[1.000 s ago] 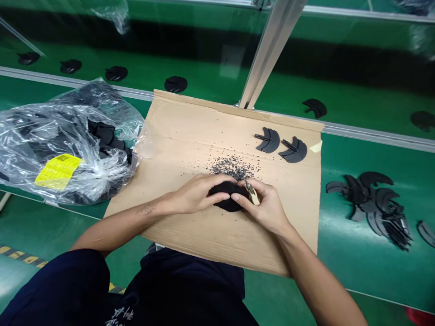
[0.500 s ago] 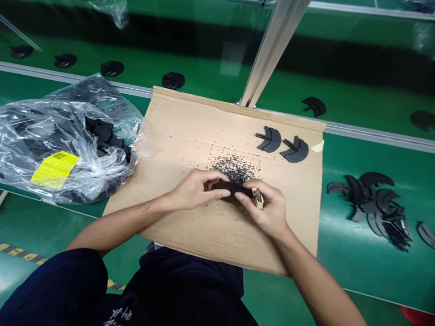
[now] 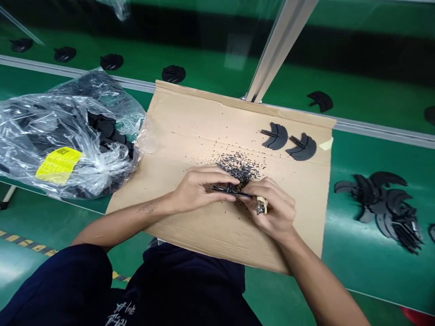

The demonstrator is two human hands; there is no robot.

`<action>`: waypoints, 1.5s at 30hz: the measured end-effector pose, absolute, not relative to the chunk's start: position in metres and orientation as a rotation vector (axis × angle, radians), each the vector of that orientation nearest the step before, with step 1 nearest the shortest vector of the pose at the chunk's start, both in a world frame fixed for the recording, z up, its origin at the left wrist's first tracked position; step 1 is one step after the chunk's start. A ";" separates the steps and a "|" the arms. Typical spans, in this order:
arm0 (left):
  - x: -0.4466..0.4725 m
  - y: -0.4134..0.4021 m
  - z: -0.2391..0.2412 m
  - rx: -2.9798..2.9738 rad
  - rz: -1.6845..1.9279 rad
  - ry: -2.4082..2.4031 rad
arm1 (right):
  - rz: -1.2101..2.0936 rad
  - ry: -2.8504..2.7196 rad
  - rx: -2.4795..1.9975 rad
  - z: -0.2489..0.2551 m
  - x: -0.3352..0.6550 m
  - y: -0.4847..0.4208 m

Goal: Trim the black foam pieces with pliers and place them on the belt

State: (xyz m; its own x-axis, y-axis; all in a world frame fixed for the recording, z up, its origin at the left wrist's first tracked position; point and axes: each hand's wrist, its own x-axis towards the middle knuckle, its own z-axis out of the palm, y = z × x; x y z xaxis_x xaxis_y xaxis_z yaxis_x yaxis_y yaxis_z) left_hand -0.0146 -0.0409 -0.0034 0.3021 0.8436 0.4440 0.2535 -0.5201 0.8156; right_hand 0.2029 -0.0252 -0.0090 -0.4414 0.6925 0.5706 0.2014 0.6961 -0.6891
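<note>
Seen nearly edge-on, a thin black plastic part (image 3: 224, 190) is pinched between the thumb and fingers of my left hand (image 3: 199, 188). My right hand (image 3: 273, 206) is closed at the part's right end, its fingertips partly hidden there. A small tool (image 3: 261, 205) with a cream and metal end sticks out of my right hand; the rest of it is covered by the fingers. Just beyond both hands, a pile of tiny black bits (image 3: 239, 167) lies scattered over a cardboard sheet (image 3: 190, 235). Two curved black parts (image 3: 275, 136) with stems rest at the sheet's far right.
To the left lies a clear plastic bag (image 3: 78, 131) of black parts with a yellow label (image 3: 59, 165). A heap of curved black parts (image 3: 384, 203) sits on the green bench (image 3: 360, 258) at right. Behind the cardboard stands a metal post (image 3: 278, 50); several black parts line the back.
The black part has turned from showing its broad face to nearly edge-on. My right hand has rotated with the tool, and the whole view has shifted slightly.
</note>
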 end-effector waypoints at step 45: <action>-0.022 -0.042 0.004 1.931 1.120 0.988 | 0.866 -1.939 -0.822 -0.003 0.203 -0.025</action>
State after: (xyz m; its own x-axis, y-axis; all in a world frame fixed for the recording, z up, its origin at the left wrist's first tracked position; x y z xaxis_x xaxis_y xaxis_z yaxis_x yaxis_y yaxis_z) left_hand -0.0220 -0.0420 0.0038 0.3396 0.8605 0.3797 0.2693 -0.4758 0.8373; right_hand 0.2025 -0.0251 -0.0030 -0.4339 0.7962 0.4217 0.2173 0.5467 -0.8086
